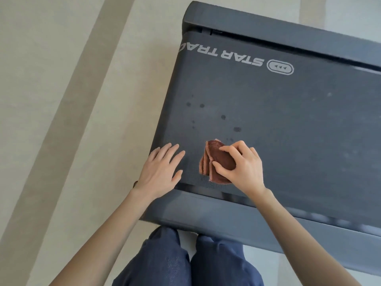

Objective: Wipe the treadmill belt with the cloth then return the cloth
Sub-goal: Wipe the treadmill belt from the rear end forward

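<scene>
The dark grey treadmill belt point(278, 112) fills the right half of the view, with a white logo near its far edge and several dark wet spots near its middle-left. A folded brown cloth point(214, 162) lies on the belt near the closer edge. My right hand point(241, 166) grips the cloth from the right, with fingers and thumb closed over its folds. My left hand point(160, 172) rests flat on the belt's left end, fingers spread, a short way left of the cloth and apart from it.
The treadmill's grey side rail point(268, 221) runs along the near edge, and another rail point(288, 36) along the far edge. Beige floor point(61, 100) lies to the left. My knees in blue jeans point(185, 261) press against the near rail.
</scene>
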### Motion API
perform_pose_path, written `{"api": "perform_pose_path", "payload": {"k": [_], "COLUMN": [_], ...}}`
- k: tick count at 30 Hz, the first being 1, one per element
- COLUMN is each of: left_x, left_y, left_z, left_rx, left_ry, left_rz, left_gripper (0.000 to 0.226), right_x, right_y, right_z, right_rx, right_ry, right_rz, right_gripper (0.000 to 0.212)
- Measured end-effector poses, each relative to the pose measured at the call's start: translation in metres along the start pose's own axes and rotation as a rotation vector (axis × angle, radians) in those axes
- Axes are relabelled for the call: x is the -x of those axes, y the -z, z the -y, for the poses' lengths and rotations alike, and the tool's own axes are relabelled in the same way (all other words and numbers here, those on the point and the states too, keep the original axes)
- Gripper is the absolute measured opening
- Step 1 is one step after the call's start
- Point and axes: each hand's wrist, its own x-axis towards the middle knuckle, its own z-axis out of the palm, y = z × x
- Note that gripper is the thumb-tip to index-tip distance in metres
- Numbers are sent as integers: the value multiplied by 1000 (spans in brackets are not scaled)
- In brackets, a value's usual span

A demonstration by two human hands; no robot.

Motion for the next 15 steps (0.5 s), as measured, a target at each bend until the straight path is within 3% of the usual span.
{"api": "perform_pose_path", "payload": {"k": [8, 12, 15], "left_x": [-21, -24, -24], "left_y": [-84, -98, -95], "left_z": [13, 14, 12], "left_rx": [19, 94, 113], "left_ry": [-22, -1, 5], "left_rz": [-147, -268, -264], "left_gripper": [56, 54, 53], "right_x": [45, 45, 35], "right_y": [-77, -87, -90], "right_z": [-37, -39, -35], "right_rx": [99, 181, 172], "right_ry": [159, 209, 211], "right_rz": [-128, -109, -67], "right_gripper": [42, 56, 51]}}
